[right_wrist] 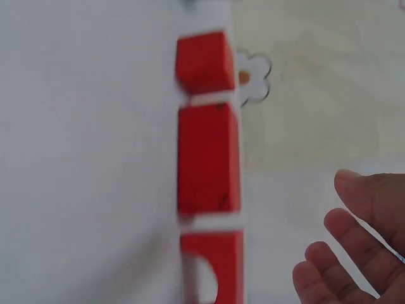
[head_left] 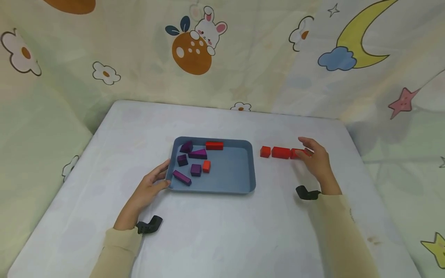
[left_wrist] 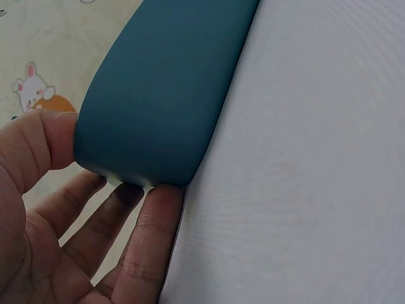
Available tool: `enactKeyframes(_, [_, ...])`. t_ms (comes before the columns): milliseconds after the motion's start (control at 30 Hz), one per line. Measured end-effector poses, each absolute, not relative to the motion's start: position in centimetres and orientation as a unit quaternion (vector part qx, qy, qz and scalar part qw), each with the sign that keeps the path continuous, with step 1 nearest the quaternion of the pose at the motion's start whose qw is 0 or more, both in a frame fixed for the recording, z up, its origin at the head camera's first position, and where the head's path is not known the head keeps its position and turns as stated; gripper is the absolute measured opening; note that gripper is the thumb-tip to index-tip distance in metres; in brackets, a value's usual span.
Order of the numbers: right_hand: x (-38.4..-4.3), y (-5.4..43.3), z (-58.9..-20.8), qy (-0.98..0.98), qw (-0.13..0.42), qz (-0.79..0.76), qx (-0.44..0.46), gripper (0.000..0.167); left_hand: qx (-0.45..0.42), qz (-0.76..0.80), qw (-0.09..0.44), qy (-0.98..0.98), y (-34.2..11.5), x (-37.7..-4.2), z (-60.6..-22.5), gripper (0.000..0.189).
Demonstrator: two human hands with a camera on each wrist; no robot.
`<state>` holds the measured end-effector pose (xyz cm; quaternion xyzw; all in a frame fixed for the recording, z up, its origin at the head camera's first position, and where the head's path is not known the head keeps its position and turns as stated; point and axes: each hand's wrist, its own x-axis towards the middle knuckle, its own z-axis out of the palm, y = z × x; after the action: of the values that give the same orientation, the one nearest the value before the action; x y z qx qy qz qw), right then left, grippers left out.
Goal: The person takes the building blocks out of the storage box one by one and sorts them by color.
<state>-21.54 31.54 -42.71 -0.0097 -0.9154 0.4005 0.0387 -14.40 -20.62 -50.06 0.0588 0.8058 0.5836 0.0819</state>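
Note:
My left hand (head_left: pixel 150 186) holds the blue tray (head_left: pixel 222 189) at its near left corner. In the left wrist view, the thumb (left_wrist: pixel 60 139) lies at the rim and the fingertips touch the outer wall. My right hand (head_left: pixel 317 160) is spread, with nothing held, close to the right end of a row of red blocks. That row has a red cube (head_left: pixel 265 151), a red rectangular block (head_left: pixel 281 153) and a red arch block (right_wrist: pixel 231 266) with a rounded cutout. In the right wrist view, a gap shows between the fingers and the arch block.
Inside the tray lie a long red block (head_left: pixel 214 146), a small red block (head_left: pixel 206 166) and several purple blocks, among them a wedge (head_left: pixel 197 154) and a bar (head_left: pixel 182 178). A patterned cloth (head_left: pixel 260 58) hangs behind the white table (head_left: pixel 222 231).

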Motion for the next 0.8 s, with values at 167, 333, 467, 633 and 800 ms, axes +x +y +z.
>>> enactKeyframes(167, [-21.0, 28.5, -42.5, -0.907, 0.04, 0.42, 0.011, 0.051, 0.055, 0.592, 0.084, 0.8, -20.5, -14.6, -50.3, 0.071])
enactKeyframes(333, [-20.6, 25.6, -43.1, -0.892, 0.037, 0.448, 0.042, 0.05, 0.055, 0.594, 0.084, 0.798, -20.5, -14.7, -50.4, 0.071])
enactKeyframes(467, [-20.6, 23.4, -43.6, -0.878, 0.028, 0.473, 0.06, 0.049, 0.052, 0.592, 0.084, 0.8, -20.6, -14.6, -50.4, 0.071])
enactKeyframes(633, [-20.7, 20.8, -44.0, -0.862, 0.019, 0.499, 0.084, 0.048, 0.052, 0.59, 0.083, 0.801, -20.7, -14.6, -50.5, 0.071])
enactKeyframes(800, [-20.7, 18.1, -44.3, -0.845, 0.009, 0.523, 0.116, 0.048, 0.053, 0.588, 0.084, 0.803, -20.9, -14.6, -50.4, 0.072])
